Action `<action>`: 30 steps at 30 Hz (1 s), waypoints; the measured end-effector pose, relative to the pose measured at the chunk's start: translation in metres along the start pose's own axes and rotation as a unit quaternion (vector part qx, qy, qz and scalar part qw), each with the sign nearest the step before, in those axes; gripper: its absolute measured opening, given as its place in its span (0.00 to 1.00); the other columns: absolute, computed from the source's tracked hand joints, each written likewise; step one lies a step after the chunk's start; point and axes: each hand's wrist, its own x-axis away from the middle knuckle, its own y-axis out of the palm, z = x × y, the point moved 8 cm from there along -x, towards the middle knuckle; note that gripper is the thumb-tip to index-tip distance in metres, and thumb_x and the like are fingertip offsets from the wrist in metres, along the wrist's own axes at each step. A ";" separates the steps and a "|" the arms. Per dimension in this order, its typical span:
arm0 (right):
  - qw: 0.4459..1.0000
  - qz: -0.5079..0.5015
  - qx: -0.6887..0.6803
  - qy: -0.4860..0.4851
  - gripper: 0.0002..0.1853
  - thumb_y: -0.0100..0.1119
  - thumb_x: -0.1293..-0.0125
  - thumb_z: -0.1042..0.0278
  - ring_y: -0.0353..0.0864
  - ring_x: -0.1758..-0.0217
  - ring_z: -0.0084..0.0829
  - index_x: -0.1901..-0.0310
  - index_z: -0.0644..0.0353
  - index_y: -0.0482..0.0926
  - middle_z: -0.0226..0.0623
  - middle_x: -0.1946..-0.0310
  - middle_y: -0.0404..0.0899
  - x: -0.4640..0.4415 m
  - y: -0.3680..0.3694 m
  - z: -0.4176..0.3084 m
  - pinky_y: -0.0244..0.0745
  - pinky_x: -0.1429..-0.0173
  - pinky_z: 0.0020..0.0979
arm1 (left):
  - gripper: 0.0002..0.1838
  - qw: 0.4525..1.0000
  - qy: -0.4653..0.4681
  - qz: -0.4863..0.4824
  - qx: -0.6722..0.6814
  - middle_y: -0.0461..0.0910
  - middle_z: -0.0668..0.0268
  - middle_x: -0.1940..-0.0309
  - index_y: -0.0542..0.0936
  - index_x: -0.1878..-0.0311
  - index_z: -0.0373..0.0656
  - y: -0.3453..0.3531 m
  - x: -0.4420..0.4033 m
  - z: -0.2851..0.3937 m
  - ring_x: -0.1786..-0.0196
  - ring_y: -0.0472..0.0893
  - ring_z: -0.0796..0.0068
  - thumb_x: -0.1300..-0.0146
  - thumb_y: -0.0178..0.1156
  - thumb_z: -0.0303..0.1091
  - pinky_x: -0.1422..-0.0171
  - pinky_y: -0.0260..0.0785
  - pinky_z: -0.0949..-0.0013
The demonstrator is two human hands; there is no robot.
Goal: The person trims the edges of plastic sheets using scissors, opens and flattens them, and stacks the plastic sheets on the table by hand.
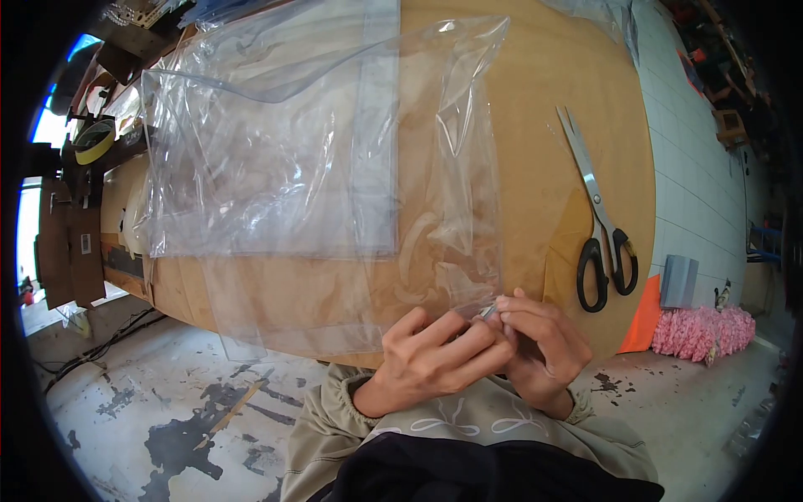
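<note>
A large clear plastic sheet point(318, 167) lies wrinkled over the tan table, its near corner drawn toward my body. My left hand point(447, 351) has its fingers curled around that corner at the table's near edge. Right beside it, my right hand point(544, 343) pinches the same corner, where a small shiny metallic piece point(488, 310) shows between the fingertips. What that piece is, I cannot make out. Scissors point(596, 201) with black handles lie to the right of the sheet, blades apart and pointing away from me.
The tan table point(535, 167) has a rounded right edge. A roll of yellow tape point(94, 142) sits at the far left near a machine. Beyond the right edge are an orange sheet point(642, 318) and a pink fluffy bundle point(703, 333) above the floor.
</note>
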 end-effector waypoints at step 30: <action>0.636 -0.131 -0.539 0.536 0.28 0.70 0.48 0.55 0.70 0.71 0.22 0.53 0.66 0.69 0.31 0.73 0.71 0.140 -0.059 0.038 0.65 0.62 0.23 | 0.15 0.956 -0.191 -0.030 0.221 0.74 0.65 0.67 0.82 0.59 0.42 0.029 -0.010 -0.008 0.72 0.77 0.73 0.54 0.70 0.22 0.71 0.69 0.71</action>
